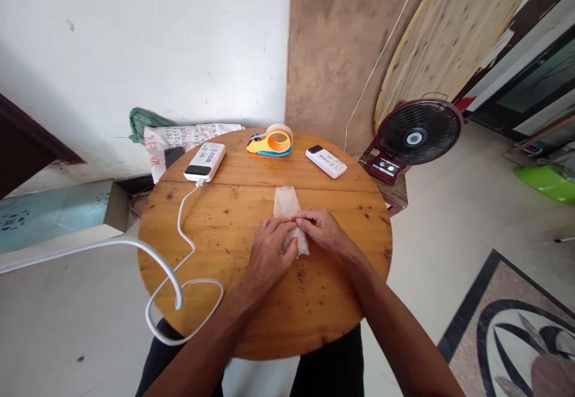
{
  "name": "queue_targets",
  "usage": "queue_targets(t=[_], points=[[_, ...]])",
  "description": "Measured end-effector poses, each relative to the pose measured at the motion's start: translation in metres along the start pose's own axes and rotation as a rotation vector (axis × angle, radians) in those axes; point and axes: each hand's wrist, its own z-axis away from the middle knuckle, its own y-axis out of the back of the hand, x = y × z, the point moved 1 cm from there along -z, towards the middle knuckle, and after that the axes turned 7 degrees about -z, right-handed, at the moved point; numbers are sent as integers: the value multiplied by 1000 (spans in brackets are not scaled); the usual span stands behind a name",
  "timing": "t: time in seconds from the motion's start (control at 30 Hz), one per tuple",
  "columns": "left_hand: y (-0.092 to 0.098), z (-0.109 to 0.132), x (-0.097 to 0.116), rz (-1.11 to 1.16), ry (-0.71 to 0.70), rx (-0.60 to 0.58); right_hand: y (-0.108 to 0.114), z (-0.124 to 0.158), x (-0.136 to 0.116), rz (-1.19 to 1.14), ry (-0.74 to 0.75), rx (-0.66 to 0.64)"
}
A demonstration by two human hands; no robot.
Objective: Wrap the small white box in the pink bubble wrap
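Note:
A thin, whitish, crumpled strip of wrapping sheet [286,199] lies lengthwise on the round wooden table, its far end flat and its near end sticking out under my hands. Curled over its left side is my left hand [272,247], fingertips closed at the middle of the strip and thumb lower down against it. My right hand [321,227] comes in from the other side, thumb and index finger pinched on the strip, close to the left fingertips. Whether anything is inside the sheet is hidden by the fingers.
Across the table's back [229,205] are a white power bank [205,162] with a white cable [180,223], an orange-and-blue tape dispenser [270,141] and a second white power bank [326,161]. The cable loops along the left edge. A fan [414,138] stands at the right.

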Motion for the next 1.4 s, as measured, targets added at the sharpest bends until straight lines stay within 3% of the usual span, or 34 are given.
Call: queue_targets(t=[0.2,0.3,0.4,0.63,0.73,0.87,1.17,1.4], points=[[0,0,-2,-4,-8,7,17,-19,12,-16,-195,204],[-2,1,-3,-15,-11,14,18,-35,23,-66,-363,162],[-3,2,-4,-18,-12,18,13,-49,30,-83,-419,133],[-3,2,-4,-38,-19,16,3,-57,27,-278,-393,41],[-3,2,-4,-45,-17,10,0,-58,24,-397,-426,57],[-1,1,-3,-59,-41,7,-4,-58,27,-510,-328,91],[0,1,-2,-65,-39,4,-7,-50,27,-504,-164,197],[0,1,-2,-87,-21,-1,5,-37,5,-606,-145,54]])
